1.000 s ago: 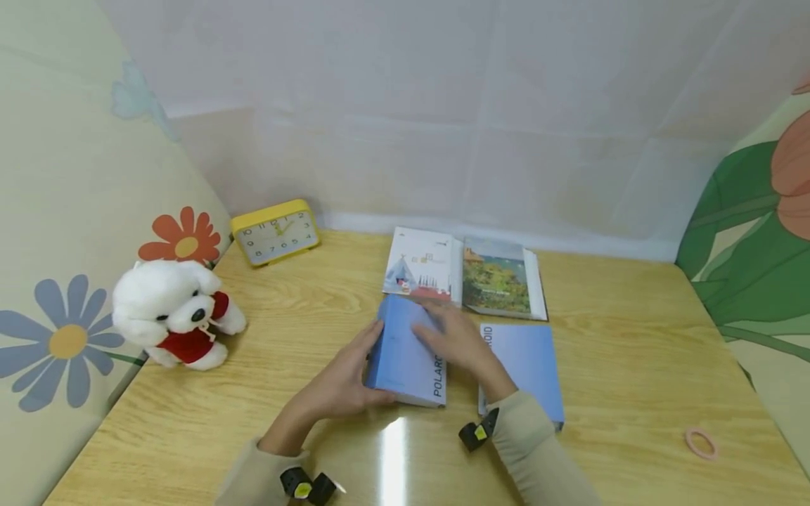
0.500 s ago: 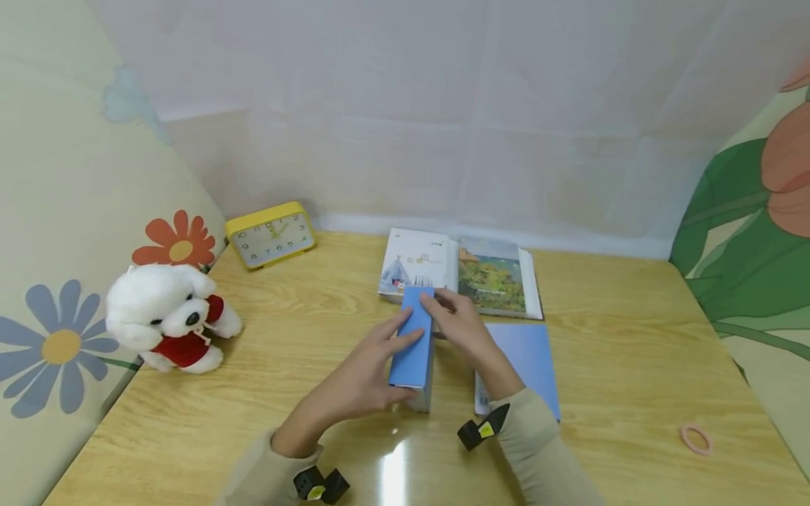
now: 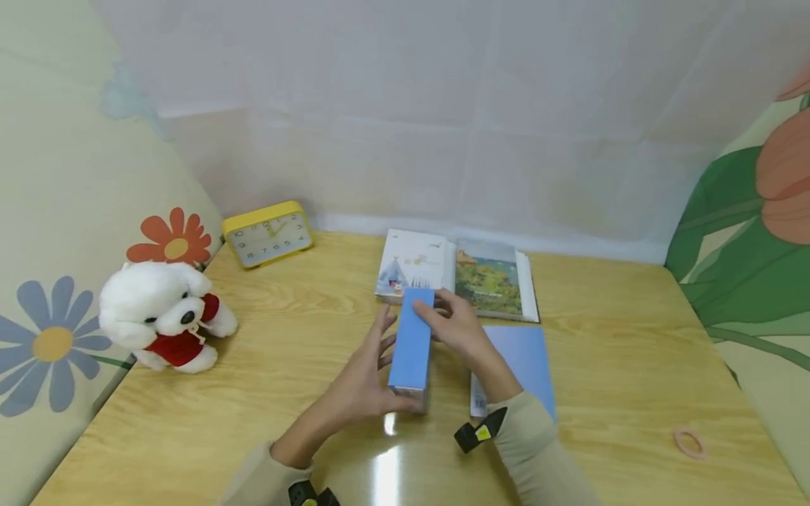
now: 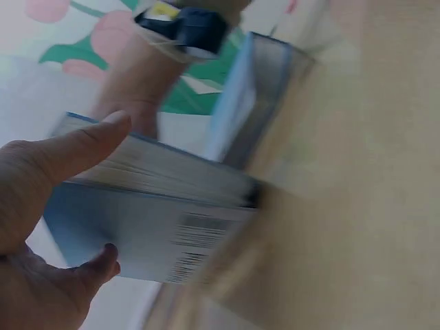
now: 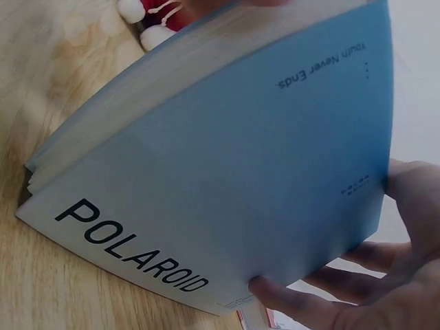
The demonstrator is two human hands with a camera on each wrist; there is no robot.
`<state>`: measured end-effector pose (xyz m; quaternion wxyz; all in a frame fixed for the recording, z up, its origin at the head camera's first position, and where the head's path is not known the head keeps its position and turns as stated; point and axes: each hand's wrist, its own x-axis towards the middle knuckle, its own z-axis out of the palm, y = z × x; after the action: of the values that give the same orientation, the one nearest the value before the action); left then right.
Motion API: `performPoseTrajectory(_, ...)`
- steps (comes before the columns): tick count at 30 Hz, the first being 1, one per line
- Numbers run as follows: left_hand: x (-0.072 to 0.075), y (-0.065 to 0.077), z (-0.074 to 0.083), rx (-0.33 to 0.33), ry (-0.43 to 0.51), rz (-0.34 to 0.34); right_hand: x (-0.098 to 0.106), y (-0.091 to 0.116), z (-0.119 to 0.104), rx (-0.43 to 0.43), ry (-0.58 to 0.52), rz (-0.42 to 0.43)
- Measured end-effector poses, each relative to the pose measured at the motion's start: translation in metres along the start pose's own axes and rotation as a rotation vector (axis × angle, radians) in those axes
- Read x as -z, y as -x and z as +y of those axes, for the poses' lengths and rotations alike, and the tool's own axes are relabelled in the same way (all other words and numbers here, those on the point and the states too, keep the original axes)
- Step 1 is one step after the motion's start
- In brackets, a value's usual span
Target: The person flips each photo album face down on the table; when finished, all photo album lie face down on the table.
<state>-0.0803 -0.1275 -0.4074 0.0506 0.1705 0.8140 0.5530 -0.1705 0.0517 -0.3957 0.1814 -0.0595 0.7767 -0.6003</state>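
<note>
A thick blue photo album [image 3: 410, 355] stands on edge on the table with its blue spine up. In the right wrist view its cover reads POLAROID; the left wrist view shows a barcode on the other cover. My right hand [image 3: 460, 325] holds the album at its far end, thumb on the spine and fingers on the right-hand cover. My left hand [image 3: 363, 379] is at the left side and near end, fingers spread. Its thumb [image 4: 89, 144] lies across the page edges, and a fingertip touches the barcode cover. A second blue album [image 3: 524, 362] lies flat under the right forearm.
Behind the hands lie a white book with a tent picture [image 3: 413, 261] and a book with a landscape cover [image 3: 487, 277]. A yellow clock [image 3: 268, 235] and a white plush dog [image 3: 166, 316] stand at left. A pink ring [image 3: 690, 443] lies at right.
The album has tipped up from its cover lying upward to standing with its spine upward. My left fingers have come off the spine to its left side; my right thumb rests on the spine.
</note>
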Motion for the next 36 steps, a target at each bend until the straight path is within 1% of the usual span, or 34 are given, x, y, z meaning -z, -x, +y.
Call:
performPoseTrajectory(1, -0.003, 0.001, -0.008, 0.010, 0.020, -0.004, 0.000, 0.001, 0.000, 0.002, 0.011, 0.001)
performPoseTrajectory(3, -0.010, 0.003, -0.022, 0.015, 0.037, -0.040, 0.000, 0.001, 0.001, 0.014, 0.023, 0.001)
performPoseTrajectory(5, -0.018, 0.002, -0.034, 0.000, 0.031, -0.069, 0.000, 0.001, 0.002, 0.031, 0.023, 0.005)
performPoseTrajectory(7, -0.023, 0.001, -0.040, -0.023, 0.025, -0.068, 0.000, 0.001, 0.002, 0.039, 0.006, 0.008)
performPoseTrajectory(11, -0.026, -0.001, -0.041, -0.038, -0.003, -0.041, 0.000, 0.001, 0.003, 0.034, -0.048, -0.003)
performPoseTrajectory(15, -0.020, -0.003, -0.035, 0.006, -0.035, -0.048, 0.005, 0.000, 0.007, 0.014, -0.094, -0.030)
performPoseTrajectory(18, -0.014, -0.002, -0.032, 0.032, -0.096, -0.045, 0.010, 0.000, 0.009, 0.018, -0.112, -0.052)
performPoseTrajectory(21, -0.007, 0.000, -0.030, 0.031, -0.192, -0.042, 0.014, 0.003, 0.010, 0.032, -0.094, -0.048)
performPoseTrajectory(23, -0.002, 0.001, -0.030, 0.041, -0.242, -0.041, 0.016, 0.005, 0.011, 0.036, -0.058, -0.036)
performPoseTrajectory(26, 0.004, 0.003, -0.031, 0.072, -0.309, -0.040, 0.015, 0.008, 0.013, 0.038, 0.044, -0.014)
performPoseTrajectory(29, 0.008, 0.004, -0.032, 0.094, -0.354, -0.048, 0.011, 0.009, 0.017, 0.047, 0.210, -0.008)
performPoseTrajectory(31, 0.009, 0.005, -0.031, 0.092, -0.393, -0.058, 0.007, 0.010, 0.020, 0.049, 0.337, -0.009)
performPoseTrajectory(33, 0.010, 0.006, -0.031, 0.080, -0.434, -0.066, 0.004, 0.011, 0.022, 0.026, 0.453, -0.013)
performPoseTrajectory(36, 0.010, 0.007, -0.031, 0.064, -0.494, -0.075, 0.002, 0.011, 0.025, -0.012, 0.550, -0.004)
